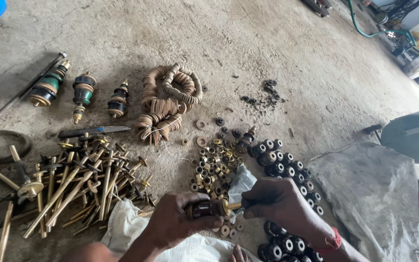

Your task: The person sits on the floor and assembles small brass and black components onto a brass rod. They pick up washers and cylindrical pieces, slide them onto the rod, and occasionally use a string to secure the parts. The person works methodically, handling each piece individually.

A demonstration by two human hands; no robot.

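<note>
Concrete floor (pixel 248 43), rough and stained, carried everything. Low at its near edge, the left hand (pixel 175 221) had its fingers wrapped tight around a dark bushing (pixel 204 208), while the right hand (pixel 272 199) pinched a brass rod (pixel 233 206) sticking out of it. Brass spindles (pixel 78 184) lay heaped to the left, black rollers (pixel 287 165) to the right, small washers (pixel 214 165) between.

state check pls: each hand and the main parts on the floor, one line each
left hand: gripping a dark cylindrical part
right hand: pinching the brass rod end of that part
knife: lying flat, untouched
three assembled pieces: lying on their sides
brass rods: loose heap
washer strings: threaded, coiled
</note>
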